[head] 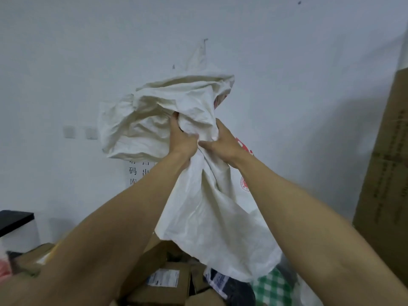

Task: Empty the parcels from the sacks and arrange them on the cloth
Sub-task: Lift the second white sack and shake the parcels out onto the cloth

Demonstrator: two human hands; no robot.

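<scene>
Gripping one crumpled, limp white sack [212, 217], left hand [184, 141] and right hand [221, 143], above boxy brown cardboard parcels [163, 281].

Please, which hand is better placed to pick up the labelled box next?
Probably the left hand: the labelled box lies nearer it, and the hanging sack screens the right hand.
</scene>
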